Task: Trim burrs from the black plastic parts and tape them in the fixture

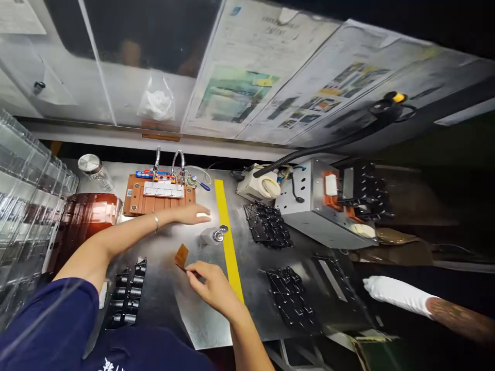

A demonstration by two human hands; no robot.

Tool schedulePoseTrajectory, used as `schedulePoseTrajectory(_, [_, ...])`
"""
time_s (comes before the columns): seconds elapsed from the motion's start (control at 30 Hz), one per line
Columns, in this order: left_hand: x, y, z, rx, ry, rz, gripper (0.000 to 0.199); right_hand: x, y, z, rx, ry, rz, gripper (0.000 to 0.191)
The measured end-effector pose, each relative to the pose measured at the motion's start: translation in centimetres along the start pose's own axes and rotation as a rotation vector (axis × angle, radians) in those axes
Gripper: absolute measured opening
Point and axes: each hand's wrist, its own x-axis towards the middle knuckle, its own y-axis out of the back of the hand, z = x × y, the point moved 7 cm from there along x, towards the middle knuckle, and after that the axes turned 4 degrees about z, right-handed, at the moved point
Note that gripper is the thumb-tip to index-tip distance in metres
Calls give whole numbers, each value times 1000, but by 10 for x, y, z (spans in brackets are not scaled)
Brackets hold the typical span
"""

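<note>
A small amber sheet [181, 254], thin and roughly four-sided, is pinched in the right hand [211, 286] at the end facing the counter's near edge. The colour darkens toward that end. It sits over the metal counter [209, 319], well apart from both the near and back edges; whether it touches the surface cannot be told.

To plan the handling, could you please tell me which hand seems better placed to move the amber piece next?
Probably the right hand: its fingers pinch the amber piece. The left hand is apart from it, beyond the silver-topped bottle, with something white at its fingers.
</note>
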Motion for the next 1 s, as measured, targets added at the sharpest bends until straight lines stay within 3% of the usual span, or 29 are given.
schedulePoseTrajectory(0.07, [-51,3,-12,-149,37,-60,51,32,11,8,168,-41,68,17])
schedulePoseTrajectory(0.17, [-117,25,-41,-317,148,-21,69,75,20,42,469,-218,332,17])
schedulePoseTrajectory(0.23, [-146,43,-64,-485,281,93,57,99,9,68,667,-333,455,23])
schedulePoseTrajectory(0.33, [-169,60,-95,-799,543,372,48,121,-20,94,849,-461,547,28])
schedulePoseTrajectory(0.47, [-162,69,-118,-881,684,619,44,132,-46,116,941,-572,609,27])
schedulePoseTrajectory(0.63, [-143,82,-143,-860,804,824,39,149,-50,138,875,-585,635,20])
schedulePoseTrajectory(0.77, [-132,88,-154,-823,880,877,40,164,-47,153,780,-584,643,15])
schedulePoseTrajectory(1.0, [-126,91,-155,-814,953,864,40,168,-45,160,768,-612,644,12])
